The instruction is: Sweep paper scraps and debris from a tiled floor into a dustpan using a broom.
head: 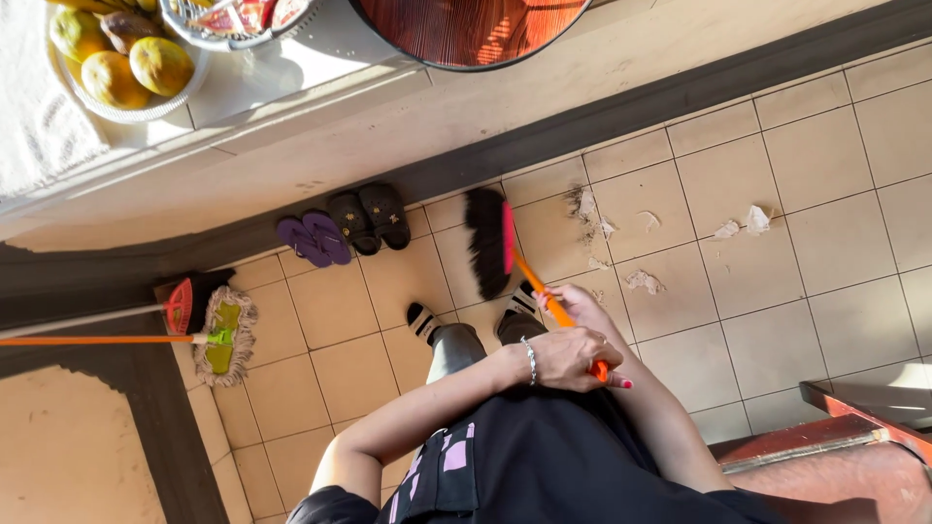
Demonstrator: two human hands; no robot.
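I am standing on a beige tiled floor [835,243] and holding a broom [490,243] with black bristles, a pink head and an orange handle. My left hand [568,357], a bracelet on its wrist, grips the upper end of the handle. Just ahead of it, my right hand [575,306] grips the handle lower down. The bristles rest on the tiles in front of my feet, close to the dark skirting. Torn paper scraps [586,209] lie to the right of the bristles, with more scraps [743,225] farther right.
Purple flip-flops [314,240] and black sandals [369,218] sit by the wall. A mop [223,335] with an orange handle and a red broom head [180,305] lie at left. A bowl of fruit [121,58] stands on the counter. A red furniture edge [854,417] is at bottom right.
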